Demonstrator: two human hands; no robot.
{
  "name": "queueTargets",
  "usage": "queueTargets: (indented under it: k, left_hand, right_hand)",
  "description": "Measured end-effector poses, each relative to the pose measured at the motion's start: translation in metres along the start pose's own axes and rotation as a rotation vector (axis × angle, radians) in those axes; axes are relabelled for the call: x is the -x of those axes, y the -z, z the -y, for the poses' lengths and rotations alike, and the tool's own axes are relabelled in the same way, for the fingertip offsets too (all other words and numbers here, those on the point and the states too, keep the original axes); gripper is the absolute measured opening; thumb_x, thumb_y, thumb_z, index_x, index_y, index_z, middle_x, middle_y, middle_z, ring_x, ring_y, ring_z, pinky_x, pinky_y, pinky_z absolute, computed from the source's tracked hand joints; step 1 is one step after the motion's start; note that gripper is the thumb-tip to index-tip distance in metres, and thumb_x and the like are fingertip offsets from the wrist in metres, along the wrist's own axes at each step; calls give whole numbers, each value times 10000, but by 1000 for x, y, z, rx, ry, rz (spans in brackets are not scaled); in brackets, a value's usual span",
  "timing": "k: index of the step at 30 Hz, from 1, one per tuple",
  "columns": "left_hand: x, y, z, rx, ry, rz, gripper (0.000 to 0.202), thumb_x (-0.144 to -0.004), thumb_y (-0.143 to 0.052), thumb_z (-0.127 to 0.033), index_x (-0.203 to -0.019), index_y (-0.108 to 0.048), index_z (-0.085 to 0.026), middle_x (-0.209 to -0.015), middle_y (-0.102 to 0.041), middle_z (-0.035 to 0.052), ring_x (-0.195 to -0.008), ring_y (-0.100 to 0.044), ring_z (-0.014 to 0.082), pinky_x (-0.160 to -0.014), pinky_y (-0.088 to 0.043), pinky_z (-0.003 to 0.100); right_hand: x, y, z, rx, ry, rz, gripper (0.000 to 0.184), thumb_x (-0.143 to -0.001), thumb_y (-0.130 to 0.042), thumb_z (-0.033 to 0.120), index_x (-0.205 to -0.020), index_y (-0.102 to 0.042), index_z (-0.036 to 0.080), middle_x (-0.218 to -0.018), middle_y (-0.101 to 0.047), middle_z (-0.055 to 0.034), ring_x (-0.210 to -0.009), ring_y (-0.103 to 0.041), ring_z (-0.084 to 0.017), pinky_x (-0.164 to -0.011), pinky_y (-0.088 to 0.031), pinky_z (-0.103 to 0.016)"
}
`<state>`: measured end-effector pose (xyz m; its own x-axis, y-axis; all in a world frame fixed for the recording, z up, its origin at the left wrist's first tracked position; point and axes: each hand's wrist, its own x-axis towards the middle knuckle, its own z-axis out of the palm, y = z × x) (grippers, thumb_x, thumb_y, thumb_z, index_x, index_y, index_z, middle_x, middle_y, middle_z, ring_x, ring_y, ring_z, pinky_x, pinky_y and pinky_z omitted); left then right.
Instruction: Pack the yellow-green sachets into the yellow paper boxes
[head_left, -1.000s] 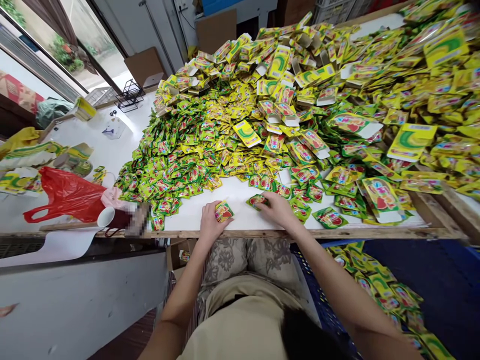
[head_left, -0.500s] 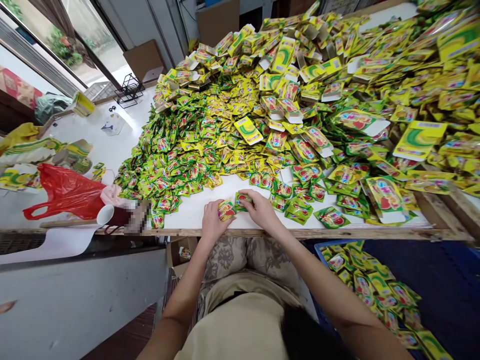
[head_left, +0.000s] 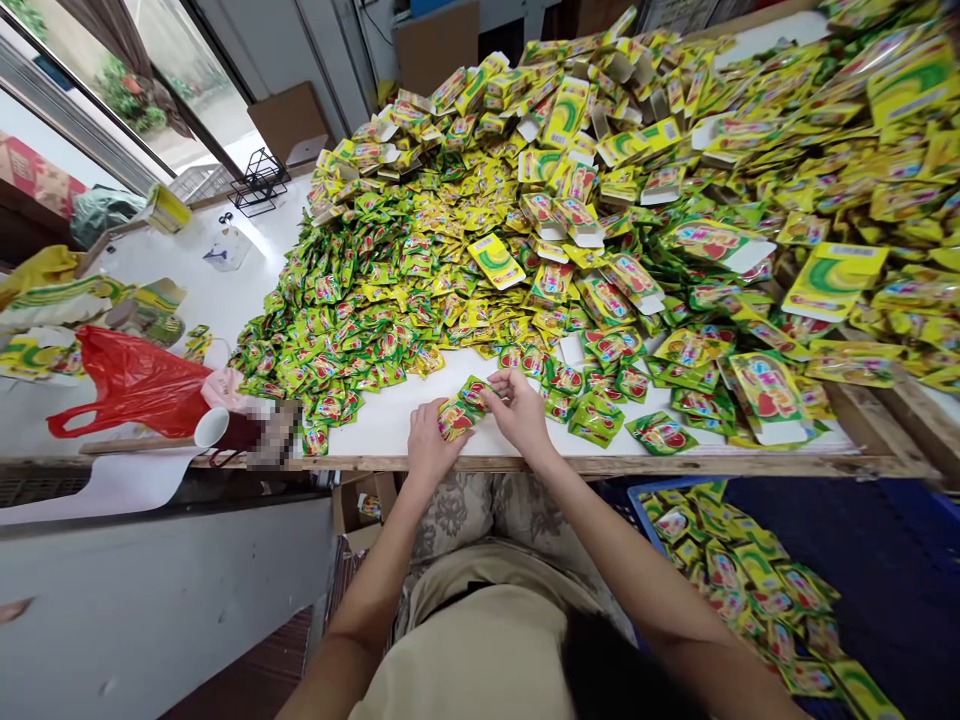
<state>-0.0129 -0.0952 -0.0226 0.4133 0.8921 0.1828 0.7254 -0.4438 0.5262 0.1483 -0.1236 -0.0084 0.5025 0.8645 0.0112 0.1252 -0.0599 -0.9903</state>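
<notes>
On the near side of the heap point(head_left: 360, 290), the left hand point(head_left: 427, 442) pinches a printed packet point(head_left: 454, 420) and the right hand point(head_left: 520, 410) a green sachet point(head_left: 472, 390), gripped by edges, probably to leave the facing ends free

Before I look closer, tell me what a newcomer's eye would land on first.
Probably the huge yellow-and-green heap of packets and boxes, spread over most of the table. Next comes the red bag, bright at the left of the table. Then, at the near edge, the left hand and right hand each hold a small packet, close together.
</notes>
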Motion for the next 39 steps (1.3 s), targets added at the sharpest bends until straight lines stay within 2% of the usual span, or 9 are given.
queueTargets:
  k: [6, 11, 15, 19, 21, 25, 32, 35, 39]
  left_hand:
    - [1, 0, 0, 18, 9, -4, 569, -689, -733, -407, -1161, -484, -210, -1048, -564, 78, -986, -504, 254, -859, -432, 383]
    - [1, 0, 1, 16, -24, 22, 587, -672, -750, -394, -1170, -498, -209, -1045, -571, 77, -984, -498, 256, -852, -430, 373]
    - [1, 1, 0, 16, -83, 75, 572, -680, -743, -398, -1166, -509, -208, -1041, -576, 77, -980, -493, 254, -848, -427, 369]
    - [1, 2, 1, 20, -76, 43, 559, -710, -717, -389, -1183, -494, -192, -1056, -572, 92, -983, -492, 254, -851, -421, 375]
    - [2, 3, 2, 14, -84, 49, 549, -705, -721, -387, -1171, -502, -196, -1055, -575, 90, -979, -490, 257, -853, -417, 377]
    - [2, 2, 1, 28, -97, 46, 562, -700, -727, -400, -1171, -502, -192, -1072, -573, 95, -993, -480, 263, -871, -407, 385]
    - [1, 1, -1, 221, -60, 105, 477, -775, -659, -361, -1185, -494, -181, -1095, -563, 105, -1018, -486, 245, -898, -400, 384]
    - [0, 1, 1, 312, 2, 112, 435, -752, -682, -304, -1140, -529, -179, -1097, -588, 96, -1024, -507, 243, -907, -401, 384]
    - [-2, -1, 4, 540, 159, 92, 392, -734, -686, -268, -1093, -558, -175, -1077, -621, 85, -1004, -566, 227, -895, -436, 365]
  right_hand:
    - [-5, 8, -3, 80, 60, 43, 163, -775, -572, 307, -881, -592, 185, -817, -634, -55, -693, -576, -169, -630, -482, -300]
    - [-16, 26, 1, 376, 254, 293, 82, -759, -586, 164, -767, -664, 187, -766, -647, -40, -715, -576, -165, -667, -434, -281]
    - [-21, 23, 7, 384, 239, 486, 143, -725, -591, 92, -749, -680, 202, -761, -673, -23, -708, -597, -151, -673, -436, -263]
    - [-22, 10, 1, 118, 66, 382, 60, -729, -638, 220, -777, -628, 186, -690, -662, -6, -626, -606, -142, -596, -466, -250]
    - [-20, 8, -2, 67, 18, 404, 55, -736, -614, 214, -783, -609, 186, -681, -659, 1, -628, -617, -140, -593, -478, -248]
    - [-15, 10, -5, 61, 40, 498, 221, -732, -531, 90, -906, -603, 204, -804, -685, -1, -752, -658, -133, -702, -503, -260]
    - [-19, 4, -6, 48, 33, 386, 227, -696, -541, 62, -877, -573, 195, -748, -646, 3, -686, -649, -136, -625, -503, -246]
    - [-16, 1, -1, 152, 119, 405, 254, -704, -532, 43, -895, -584, 201, -762, -655, 0, -720, -649, -144, -686, -502, -267]
    - [-9, 6, 10, 399, 322, 283, 276, -748, -552, 69, -987, -580, 204, -913, -666, -59, -870, -620, -200, -782, -477, -329]
